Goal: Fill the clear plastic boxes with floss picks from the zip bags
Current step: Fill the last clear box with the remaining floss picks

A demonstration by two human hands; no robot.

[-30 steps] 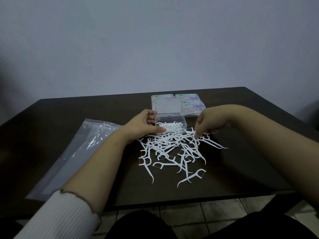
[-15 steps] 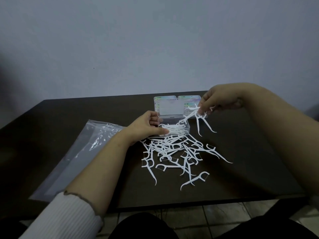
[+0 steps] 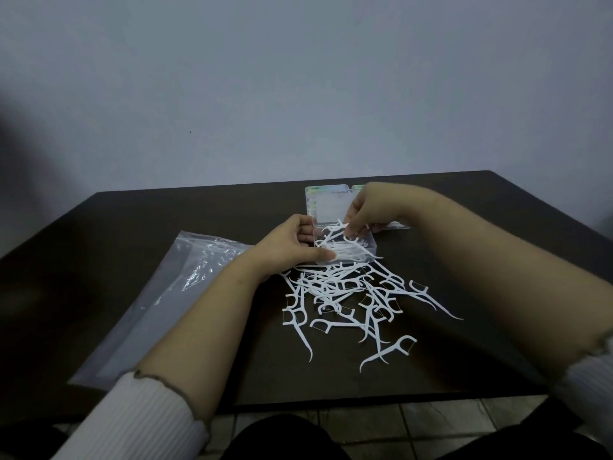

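Nearest to us, white ribbed sleeves (image 3: 132, 423) cover both forearms at the bottom edge of the view, above dark trousers and a tiled floor (image 3: 438, 423). Beyond them we see the dark bench (image 3: 139, 227), and on it a loose heap of white floss picks (image 3: 345, 293), tangled over one another, with a few lying apart at the near side and one long-tailed pick stretched toward the right. To the left of the heap a clear zip bag (image 3: 159, 303) lies flat on the bench, with some picks showing through it at its far end.

Just past the heap stands the open clear plastic box (image 3: 366, 252), partly filled with picks. Our left hand (image 3: 292, 247) grips the box at its left side, thumb along the near wall and fingers curled on the far edge. Our right hand (image 3: 374, 207) is over the box, fingertips pinching a small bunch of floss picks (image 3: 338, 232) that reach down into it. The box's lid (image 3: 326, 205) stands up behind, and further closed boxes (image 3: 396, 224) lie behind the right hand, mostly hidden. A plain pale wall (image 3: 298, 88) rises at the back.
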